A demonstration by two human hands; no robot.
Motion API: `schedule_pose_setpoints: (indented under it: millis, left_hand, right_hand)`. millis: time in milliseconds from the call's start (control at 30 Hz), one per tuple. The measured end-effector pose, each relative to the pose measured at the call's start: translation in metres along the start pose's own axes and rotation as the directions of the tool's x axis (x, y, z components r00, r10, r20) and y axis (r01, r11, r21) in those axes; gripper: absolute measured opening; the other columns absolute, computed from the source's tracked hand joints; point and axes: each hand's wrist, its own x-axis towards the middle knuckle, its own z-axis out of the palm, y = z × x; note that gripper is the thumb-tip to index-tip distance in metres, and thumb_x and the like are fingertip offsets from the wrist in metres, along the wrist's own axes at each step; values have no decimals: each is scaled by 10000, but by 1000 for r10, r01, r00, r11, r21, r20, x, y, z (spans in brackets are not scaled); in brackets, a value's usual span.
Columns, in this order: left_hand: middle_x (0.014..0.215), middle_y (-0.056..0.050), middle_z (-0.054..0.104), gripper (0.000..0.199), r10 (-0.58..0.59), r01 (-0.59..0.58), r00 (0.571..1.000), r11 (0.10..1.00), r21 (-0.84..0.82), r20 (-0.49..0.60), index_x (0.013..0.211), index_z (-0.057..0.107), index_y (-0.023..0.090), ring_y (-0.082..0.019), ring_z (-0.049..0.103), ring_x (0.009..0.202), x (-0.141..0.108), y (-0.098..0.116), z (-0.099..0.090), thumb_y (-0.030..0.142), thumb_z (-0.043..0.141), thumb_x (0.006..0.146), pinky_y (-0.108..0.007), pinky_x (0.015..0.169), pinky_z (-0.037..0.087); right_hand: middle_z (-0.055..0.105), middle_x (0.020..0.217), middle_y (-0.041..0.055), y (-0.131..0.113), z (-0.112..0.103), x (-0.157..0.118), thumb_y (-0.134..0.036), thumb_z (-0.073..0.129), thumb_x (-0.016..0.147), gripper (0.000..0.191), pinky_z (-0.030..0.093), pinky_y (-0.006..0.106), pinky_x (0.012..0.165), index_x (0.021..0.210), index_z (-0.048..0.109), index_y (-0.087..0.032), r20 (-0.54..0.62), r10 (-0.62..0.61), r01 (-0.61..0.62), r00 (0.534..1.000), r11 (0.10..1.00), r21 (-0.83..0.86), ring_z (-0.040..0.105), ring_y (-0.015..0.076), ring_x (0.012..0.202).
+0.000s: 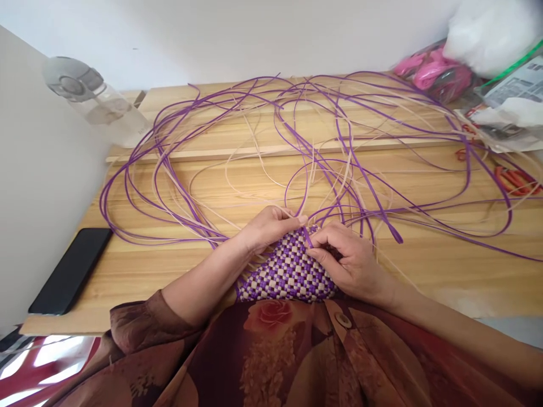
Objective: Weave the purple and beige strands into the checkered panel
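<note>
A woven piece [288, 268] in purple and cream checks lies against my body at the table's near edge. My left hand [274, 229] rests on its upper left edge, thumb and fingers pinched together where strips leave the weave. At the upper right edge, my right hand [345, 257] pinches a short length of purple strip [307, 237] between thumb and forefinger. Long loose purple and cream strips [169, 169] fan out from the weave in wide loops across the table. My fingers partly cover the weave's top corner.
The wooden table [139, 271] has a raised ledge at the back. A black phone [71, 271] lies at left, below a clear bottle [99, 102] with a grey lid. Orange-handled scissors [515, 181] and plastic bags [441, 70] are at right. A wall stands behind.
</note>
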Motion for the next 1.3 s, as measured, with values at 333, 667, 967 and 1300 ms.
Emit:
schedule_pose_setpoints:
  millis: [333,667,967,1300]
  left_hand:
    - [563,6,586,327,-33,29,993,999,-39,-110,675,661,139,-79,442,488,0,-4,5,449,759,645,-228,481,311]
    - [572,11,586,298,47,-51,984,998,-20,-169,636,623,129,-84,467,518,0,-9,14,397,751,660,-225,518,357]
    - [621,4,635,303,21,-24,999,993,-119,-26,721,690,125,-76,475,518,0,-6,5,418,751,672,-220,523,330]
    - [610,-35,643,336,-59,57,998,990,-130,-10,730,690,110,-97,490,486,-2,-4,4,427,769,650,-231,488,322]
  right_hand:
    - [550,742,8,-4,10,-7,-194,550,871,55,387,286,684,819,533,-196,40,70,-72,997,996,50,500,140,711]
    - [516,660,-40,-13,19,1,-216,545,877,85,367,228,580,800,529,-183,90,255,-268,963,945,190,454,85,593]
    - [643,883,29,-4,-21,22,-238,496,907,153,436,261,682,979,622,-191,43,103,-102,994,994,-38,576,135,745]
    - [647,737,39,71,-73,69,-322,596,856,204,389,272,655,754,666,-160,77,23,9,997,921,-389,562,141,691]
